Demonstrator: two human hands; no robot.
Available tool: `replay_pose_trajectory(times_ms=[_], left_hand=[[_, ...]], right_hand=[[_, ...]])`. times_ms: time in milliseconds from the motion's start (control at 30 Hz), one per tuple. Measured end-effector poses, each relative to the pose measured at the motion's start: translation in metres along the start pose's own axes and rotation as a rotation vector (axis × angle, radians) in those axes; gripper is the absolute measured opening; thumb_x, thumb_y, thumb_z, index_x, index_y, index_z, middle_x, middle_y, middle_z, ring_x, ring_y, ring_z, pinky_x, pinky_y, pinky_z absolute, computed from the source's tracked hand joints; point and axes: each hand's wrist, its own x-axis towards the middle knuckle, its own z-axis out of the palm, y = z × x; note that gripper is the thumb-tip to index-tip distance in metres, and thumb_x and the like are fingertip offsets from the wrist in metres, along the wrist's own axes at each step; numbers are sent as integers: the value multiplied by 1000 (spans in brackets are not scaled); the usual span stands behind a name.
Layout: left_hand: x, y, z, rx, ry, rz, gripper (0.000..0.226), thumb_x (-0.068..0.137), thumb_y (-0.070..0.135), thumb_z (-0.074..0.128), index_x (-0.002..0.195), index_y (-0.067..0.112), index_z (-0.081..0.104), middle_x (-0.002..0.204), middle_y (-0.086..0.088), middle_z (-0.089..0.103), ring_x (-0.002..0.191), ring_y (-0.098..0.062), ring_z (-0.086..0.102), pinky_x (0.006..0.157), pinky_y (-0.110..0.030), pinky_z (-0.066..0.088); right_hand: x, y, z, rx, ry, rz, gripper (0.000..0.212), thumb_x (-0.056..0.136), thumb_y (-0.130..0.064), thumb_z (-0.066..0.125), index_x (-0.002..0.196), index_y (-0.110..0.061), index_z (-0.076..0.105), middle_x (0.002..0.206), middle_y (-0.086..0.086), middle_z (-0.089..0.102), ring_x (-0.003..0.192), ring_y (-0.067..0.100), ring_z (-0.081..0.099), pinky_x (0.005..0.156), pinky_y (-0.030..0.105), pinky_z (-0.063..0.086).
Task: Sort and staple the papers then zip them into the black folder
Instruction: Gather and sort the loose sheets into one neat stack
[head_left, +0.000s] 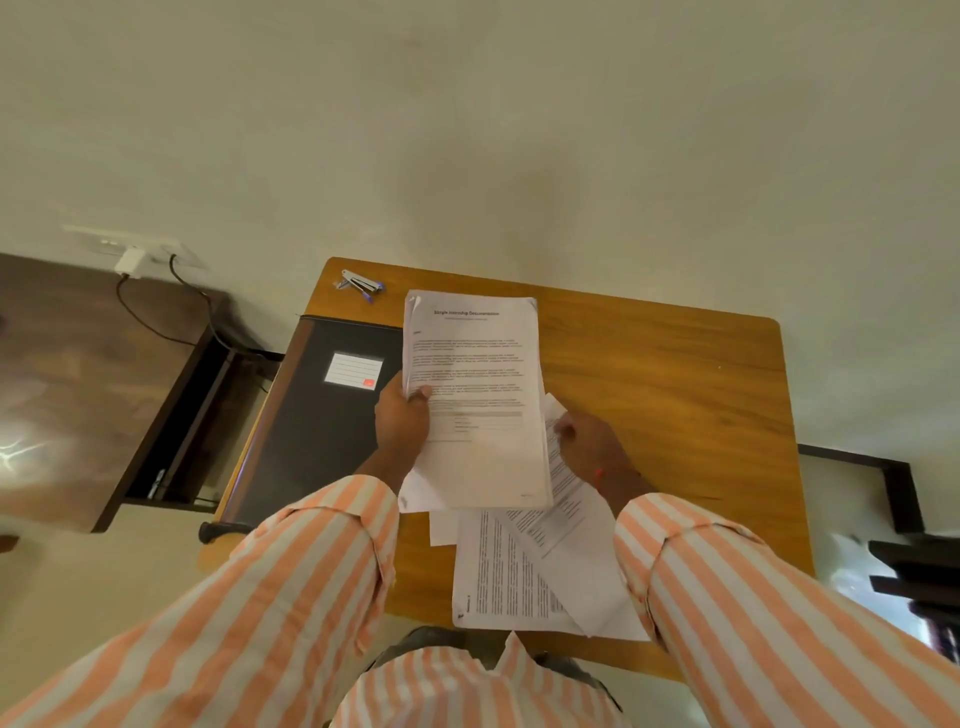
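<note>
My left hand (402, 421) grips a stack of printed papers (478, 364) by its left edge and holds it above the wooden table (675, 374). My right hand (587, 441) is closed on a single printed sheet (558, 488) just right of the stack, partly tucked under it. More loose sheets (514, 571) lie fanned on the table near its front edge. The black folder (311, 415) with a white label lies flat on the table's left side. A silver and purple stapler (361, 285) rests at the far left corner.
A dark wooden side unit (93, 374) stands to the left with a charger and cable (132, 260) plugged into the wall. A dark frame (883, 478) sits to the right of the table. My striped sleeves fill the lower view.
</note>
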Motion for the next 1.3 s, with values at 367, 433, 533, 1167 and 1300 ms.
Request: replay_pose_trajectory(times_ms=[367, 433, 533, 1167, 1300], left_hand=[[0, -46, -24, 12, 79, -110, 21, 104, 21, 53, 123, 27, 59, 114, 6, 69, 97, -18, 69, 85, -47, 59], [2, -46, -23, 2, 87, -136, 23, 104, 21, 53, 126, 26, 60, 116, 5, 69, 97, -18, 69, 86, -48, 58], [8, -49, -22, 13, 98, -142, 25, 104, 20, 53, 127, 24, 60, 116, 4, 69, 97, -19, 69, 87, -48, 58], [24, -73, -5, 91, -19, -158, 18, 104, 22, 54, 120, 27, 60, 112, 4, 69, 97, -22, 70, 84, -47, 60], [24, -72, -1, 114, -40, -161, 18, 104, 21, 53, 120, 28, 59, 110, 6, 68, 96, -21, 69, 79, -42, 59]], right_hand=[[-34, 25, 60, -606, -263, -125, 129, 60, -74, 76, 158, -21, 11, 161, 11, 15, 148, 31, 16, 119, 49, 19], [-27, 23, 64, -606, -197, -102, 126, 62, -72, 75, 157, -21, 11, 160, 12, 16, 147, 32, 16, 118, 49, 21], [1, 18, 58, -560, -101, -23, 116, 69, -70, 72, 156, -21, 13, 158, 15, 17, 145, 34, 19, 114, 50, 28], [72, 5, 38, -405, 102, 77, 112, 68, -78, 66, 152, -15, 26, 153, 17, 26, 141, 35, 26, 110, 52, 33], [61, 10, 45, -403, 100, -12, 104, 72, -71, 68, 151, -15, 30, 154, 17, 27, 143, 34, 25, 112, 52, 30]])
